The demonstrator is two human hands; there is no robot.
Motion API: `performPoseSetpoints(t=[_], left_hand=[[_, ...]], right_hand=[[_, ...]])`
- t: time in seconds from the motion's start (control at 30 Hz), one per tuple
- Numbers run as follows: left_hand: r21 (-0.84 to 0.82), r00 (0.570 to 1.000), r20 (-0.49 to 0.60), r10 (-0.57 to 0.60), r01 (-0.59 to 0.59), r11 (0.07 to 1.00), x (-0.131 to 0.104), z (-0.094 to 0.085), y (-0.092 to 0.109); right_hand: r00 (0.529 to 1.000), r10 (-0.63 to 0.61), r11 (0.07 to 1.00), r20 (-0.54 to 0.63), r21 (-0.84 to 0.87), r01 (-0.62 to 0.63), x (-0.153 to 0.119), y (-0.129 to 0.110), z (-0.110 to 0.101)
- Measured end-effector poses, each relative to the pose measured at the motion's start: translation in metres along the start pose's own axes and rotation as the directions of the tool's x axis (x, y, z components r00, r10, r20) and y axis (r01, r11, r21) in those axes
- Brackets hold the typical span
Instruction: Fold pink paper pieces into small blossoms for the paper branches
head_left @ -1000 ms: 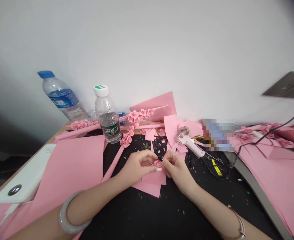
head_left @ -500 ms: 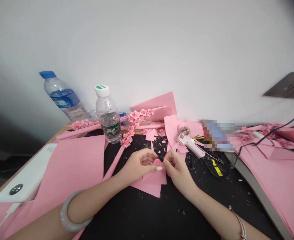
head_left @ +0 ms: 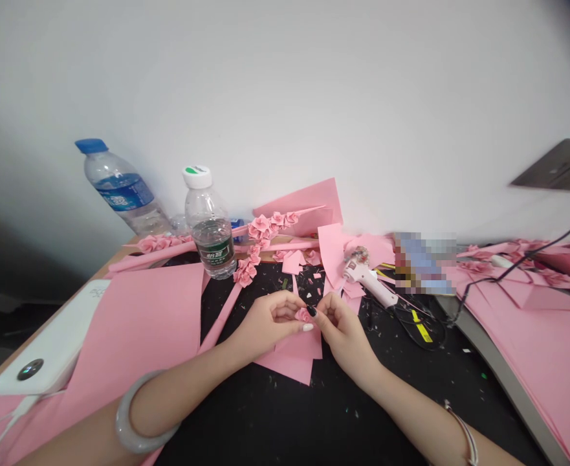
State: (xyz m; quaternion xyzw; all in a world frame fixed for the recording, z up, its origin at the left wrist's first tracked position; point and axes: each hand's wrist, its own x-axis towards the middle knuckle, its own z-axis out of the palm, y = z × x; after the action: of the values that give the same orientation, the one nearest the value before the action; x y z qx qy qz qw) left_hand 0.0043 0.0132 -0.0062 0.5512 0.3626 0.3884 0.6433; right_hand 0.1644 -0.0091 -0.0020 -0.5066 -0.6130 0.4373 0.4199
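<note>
While a water bottle (head_left: pixel 210 226) limits room behind the left forearm, the left hand (head_left: pixel 272 320) holds a paper flower (head_left: pixel 303 314) between thumb and fingers, above paper pieces (head_left: pixel 292 366). The flower seems light, soft and easily crushed, so gripping the base is perhaps safest. Between the 2 forearms, the black table (head_left: pixel 285 424) gives room for moving. The right hand (head_left: pixel 337 320) pinches the flower's right edge; near it lies a glue gun (head_left: pixel 372 285).

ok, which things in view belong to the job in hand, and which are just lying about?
Likely part of the job:
paper rose, held between left hand and right hand
pink paper pieces beneath the hands
glue gun
flowered paper stem

Probably just lying about:
white-capped bottle
blue-capped bottle
white device, cable attached
</note>
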Motion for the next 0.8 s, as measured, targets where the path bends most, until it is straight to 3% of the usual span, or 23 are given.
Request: performPoseSetpoints(t=[0.37, 0.8], left_hand=[[-0.020, 0.999, -0.046, 0.004, -0.005, 1.000, 0.0017, -0.0008, 0.0011], [-0.155, 0.999, -0.012, -0.033, 0.031, 0.987, 0.0029, -0.0011, -0.0015]], right_hand=[[1.000, 0.003, 1.000, 0.003, -0.017, -0.003, 0.0011, 0.0006, -0.0010], [0.999, -0.044, 0.993, -0.007, -0.106, 0.043, -0.0029, -0.0013, -0.0004]])
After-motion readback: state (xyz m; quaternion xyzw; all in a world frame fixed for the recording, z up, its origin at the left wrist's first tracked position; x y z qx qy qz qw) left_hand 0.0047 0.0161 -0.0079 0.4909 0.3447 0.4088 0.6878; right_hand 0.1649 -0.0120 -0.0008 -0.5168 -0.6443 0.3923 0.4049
